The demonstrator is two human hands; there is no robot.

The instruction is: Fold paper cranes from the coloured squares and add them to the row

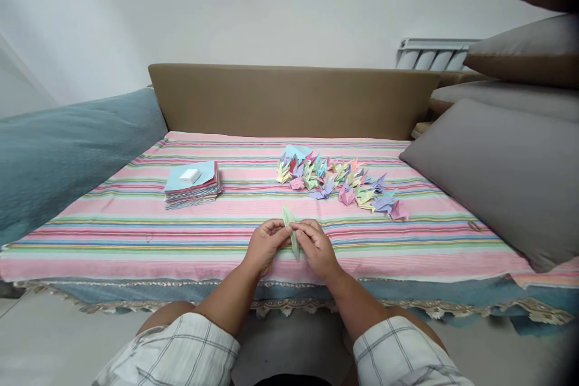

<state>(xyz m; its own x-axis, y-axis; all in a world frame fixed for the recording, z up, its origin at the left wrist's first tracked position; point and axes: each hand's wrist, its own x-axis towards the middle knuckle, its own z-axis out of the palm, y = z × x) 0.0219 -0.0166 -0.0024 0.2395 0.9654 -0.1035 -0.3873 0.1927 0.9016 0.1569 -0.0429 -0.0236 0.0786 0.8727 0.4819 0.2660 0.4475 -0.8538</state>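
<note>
Between my two hands is a narrow, folded piece of light green origami paper, standing roughly upright above the striped cloth. My left hand is closed, its thumb and fingers pinching the paper from the left side. From the right, my right hand pinches it too, and the fingertips of both hands meet around its middle. Beyond them lies a spread of folded paper cranes in pink, yellow, green, blue and purple. Parts of the green paper are covered by my fingers.
A stack of coloured paper sheets sits to the left with a small white block on top. Striped cloth covers the seat. Grey cushions pile up at the right, a blue-green armrest at the left, a brown backrest behind.
</note>
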